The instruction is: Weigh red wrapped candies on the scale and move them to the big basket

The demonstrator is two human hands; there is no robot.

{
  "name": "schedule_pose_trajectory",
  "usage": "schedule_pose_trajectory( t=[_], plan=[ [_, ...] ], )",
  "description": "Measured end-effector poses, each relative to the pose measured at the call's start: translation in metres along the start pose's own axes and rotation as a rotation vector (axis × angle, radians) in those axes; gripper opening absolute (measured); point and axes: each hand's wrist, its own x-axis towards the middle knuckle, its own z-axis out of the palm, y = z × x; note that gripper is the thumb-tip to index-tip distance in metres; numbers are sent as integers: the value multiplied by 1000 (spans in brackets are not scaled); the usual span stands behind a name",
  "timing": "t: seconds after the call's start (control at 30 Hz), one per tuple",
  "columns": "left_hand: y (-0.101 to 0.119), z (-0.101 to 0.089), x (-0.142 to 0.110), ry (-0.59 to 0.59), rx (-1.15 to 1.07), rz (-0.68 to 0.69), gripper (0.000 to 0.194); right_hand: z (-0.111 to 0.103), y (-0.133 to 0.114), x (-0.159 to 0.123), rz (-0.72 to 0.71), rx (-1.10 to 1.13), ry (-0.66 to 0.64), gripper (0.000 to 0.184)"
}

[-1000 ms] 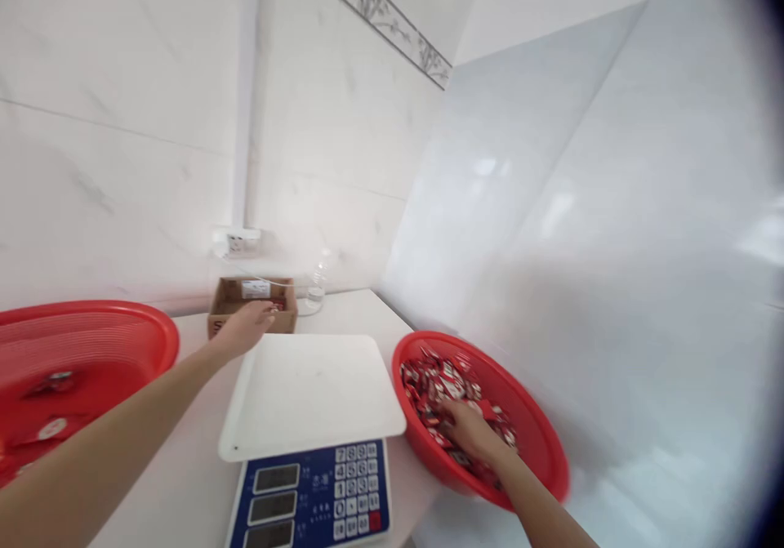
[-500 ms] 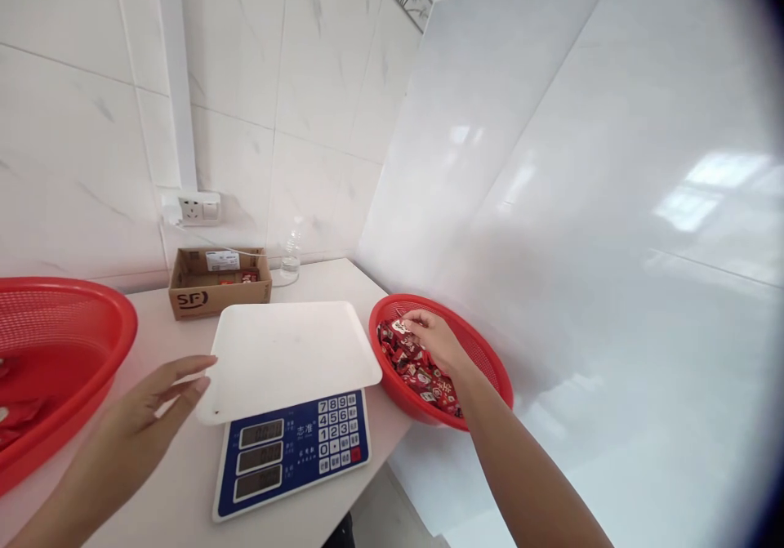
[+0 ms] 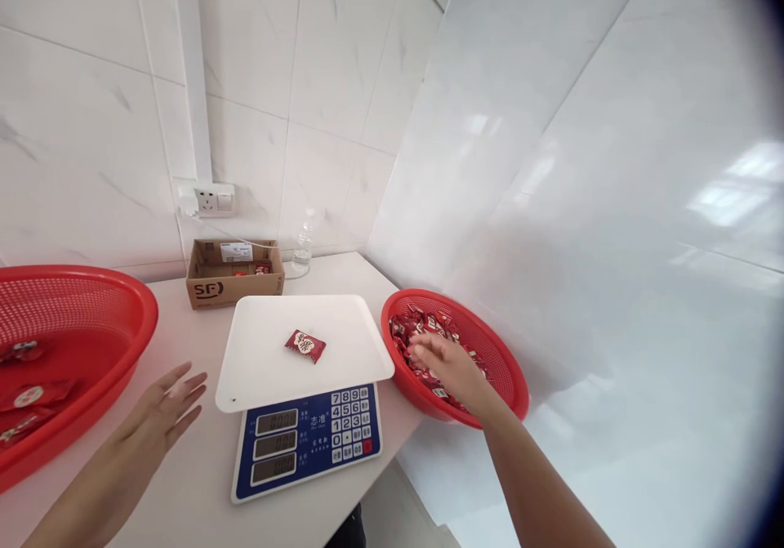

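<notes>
- Red packets [image 3: 422, 319] lie heaped in the right basket [image 3: 503, 372] beneath a half-curled right hand [image 3: 450, 367], its hold unclear.
- Left basket [image 3: 73, 299] shows several more; left hand [image 3: 158, 417] spreads open, empty.

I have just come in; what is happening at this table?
One red packet lies on the white pan of a scale. The person's right hand is over red packets in the right basket; whether it grips one is unclear. The left hand, open, hovers between the scale and the left basket.

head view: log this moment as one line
left hand: open | right hand: over right-side red plastic basket | white rectangular scale tray: one red-and-white packet
</notes>
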Motion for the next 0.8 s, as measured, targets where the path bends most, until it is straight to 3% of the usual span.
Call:
schedule_pose_trajectory(
  t=[0.1, 0.17, 0.27, 0.4, 0.7, 0.8],
  plan=[
    [15, 15, -3, -107, -422, -316, 70, 28, -2, -39, -17, 70, -229, 48],
    [25, 25, -8, -158, -541, -398, 73, 52, 4, -53, 75, 65, -209, 61],
    [35, 37, -16, -288, -604, -376, 68, 87, 19, -50, 140, 248, -132, 80],
    [37, 43, -24, -383, -617, -325, 60, 112, 23, -30, 69, 568, -147, 72],
    [43, 31, -28, -285, -605, -338, 64, 126, 14, -9, 11, 657, -167, 63],
    [42, 35, -28, -215, -587, -311, 62, 128, 11, -1, -32, 673, -182, 61]
  ],
)
